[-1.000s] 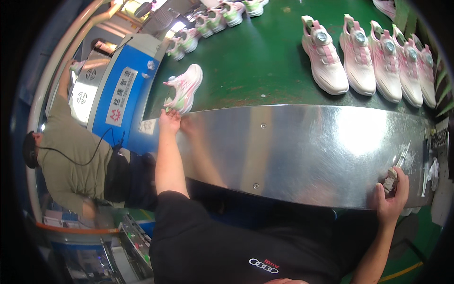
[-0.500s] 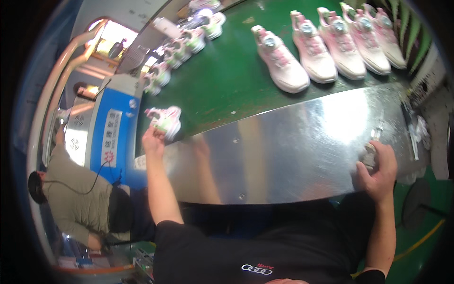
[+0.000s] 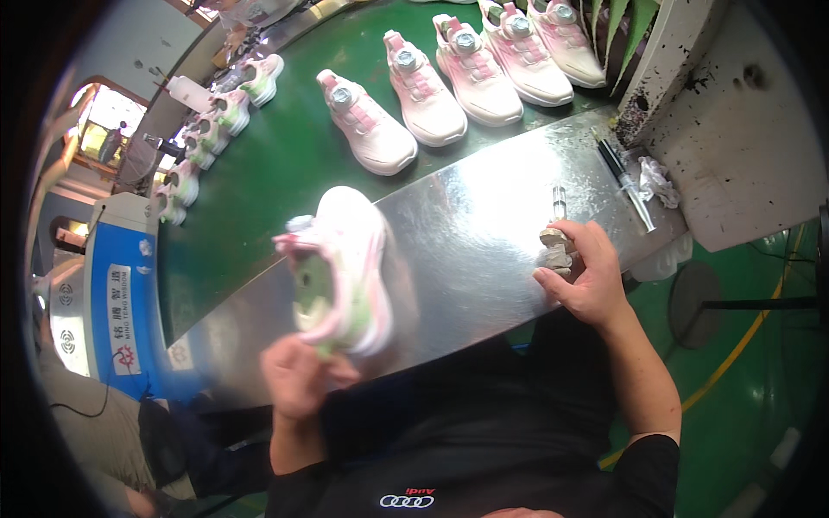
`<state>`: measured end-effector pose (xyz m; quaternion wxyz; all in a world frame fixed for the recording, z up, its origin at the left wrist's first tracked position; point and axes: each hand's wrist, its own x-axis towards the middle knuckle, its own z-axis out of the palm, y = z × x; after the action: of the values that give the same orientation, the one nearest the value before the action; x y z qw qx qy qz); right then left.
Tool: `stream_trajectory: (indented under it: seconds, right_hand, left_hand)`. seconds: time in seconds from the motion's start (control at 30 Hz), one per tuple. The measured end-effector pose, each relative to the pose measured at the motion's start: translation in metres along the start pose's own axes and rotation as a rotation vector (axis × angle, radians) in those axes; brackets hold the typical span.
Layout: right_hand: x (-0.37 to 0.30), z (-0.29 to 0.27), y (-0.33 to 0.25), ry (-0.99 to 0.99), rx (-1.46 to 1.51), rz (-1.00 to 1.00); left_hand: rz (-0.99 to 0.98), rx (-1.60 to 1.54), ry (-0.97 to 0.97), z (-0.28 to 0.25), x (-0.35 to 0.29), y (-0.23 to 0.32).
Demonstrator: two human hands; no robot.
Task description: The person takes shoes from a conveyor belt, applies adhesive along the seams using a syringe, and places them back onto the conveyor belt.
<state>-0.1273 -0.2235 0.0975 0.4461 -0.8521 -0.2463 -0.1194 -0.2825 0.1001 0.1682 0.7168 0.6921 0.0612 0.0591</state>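
My left hand (image 3: 298, 375) is closed on the heel of a pink, white and green sneaker (image 3: 354, 233), held up over the metal strip with its toe pointing away from me. The hand and the shoe's heel are blurred. Between the thumb and fingers of my right hand (image 3: 594, 274) is a small beige-grey lump (image 3: 555, 250); its material is unclear. Just beyond the lump a clear, narrow tube (image 3: 560, 204) shows on the metal; I cannot tell whether it touches the lump.
A shiny metal strip (image 3: 458, 250) edges the green tabletop (image 3: 285, 138). Several pink-white sneakers (image 3: 367, 125) stand across the back; smaller ones (image 3: 229, 112) line the left. Pens (image 3: 623, 181) and crumpled white material (image 3: 658, 183) lie at right. A co-worker (image 3: 95, 423) is at lower left.
My left hand has brought the sneaker from the far left of the table toward me and to the right. My right hand still holds the lump. The whole view has shifted.
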Motion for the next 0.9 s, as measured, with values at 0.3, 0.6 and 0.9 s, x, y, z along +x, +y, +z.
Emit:
stream_trajectory:
  seconds: [0.3, 0.6, 0.9]
  right_hand:
    - [-0.011, -0.028, -0.007, -0.068, 0.199, 0.177]
    - [-0.019, -0.031, -0.024, -0.153, 0.244, 0.214]
    - [-0.020, -0.020, -0.010, -0.105, 0.465, 0.334]
  left_hand:
    - [-0.080, -0.241, 0.177, -0.039, 0.065, -0.044]
    - [-0.407, 0.256, 0.031, -0.081, 0.176, -0.079]
    - [-0.198, -0.374, -0.252, 0.027, 0.159, -0.018]
